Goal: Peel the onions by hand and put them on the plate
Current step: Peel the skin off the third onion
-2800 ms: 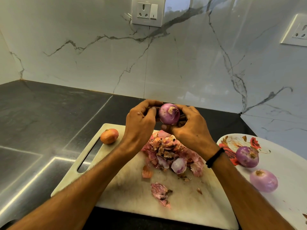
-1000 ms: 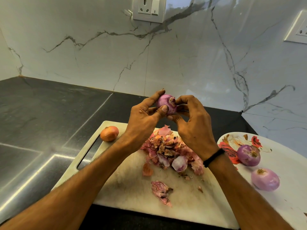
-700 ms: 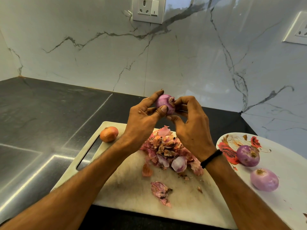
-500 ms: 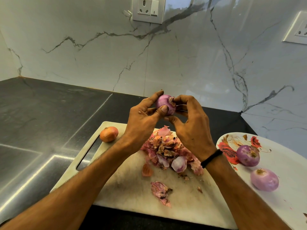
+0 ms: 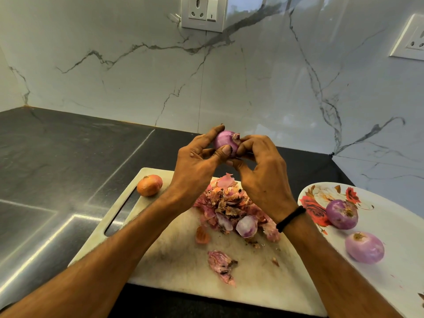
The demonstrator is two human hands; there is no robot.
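Both the left hand [image 5: 195, 164] and right hand [image 5: 263, 175] are gripping a purple onion [image 5: 226, 141] above the cutting board [image 5: 174, 255]. A heap of peels [image 5: 231, 207] is lying beneath, an unpeeled onion [image 5: 149, 185] sitting nearby. Two peeled onions [image 5: 341, 214] are resting on the plate [image 5: 394, 228].

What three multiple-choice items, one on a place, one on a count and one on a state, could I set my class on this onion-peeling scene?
1. Where is the brown unpeeled onion?
A) on the plate
B) on the cutting board, beside its handle slot
C) in the left hand

2. How many peeled onions lie on the plate?
A) none
B) four
C) two

3. What is the state of the purple onion?
A) whole, held in both hands above the pile of skins
B) cut in halves
C) lying on the counter

Answers:
1 B, it sits at the board's far left corner.
2 C, two purple ones rest on the plate.
3 A, the left hand and the right hand grip it with their fingers, and it is intact.
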